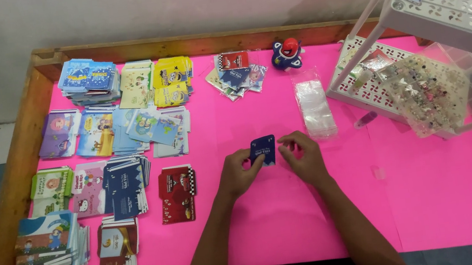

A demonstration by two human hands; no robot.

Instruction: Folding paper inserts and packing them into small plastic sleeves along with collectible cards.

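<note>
Head view, looking down at table (447, 213) covered in pink sheet. Left hand (241, 172) and right hand (305, 156) hold small dark blue envelope (263, 149) between them, just above sheet, near table centre. Left fingers pinch envelope's left edge; right fingers curled, pinching right edge. Stacks of printed envelopes (104, 171) fill table's left side. Clear plastic sleeves (315, 108) lie just beyond right hand. White rack (449, 13) at right. Blue toy (288, 53) near far edge.
</note>
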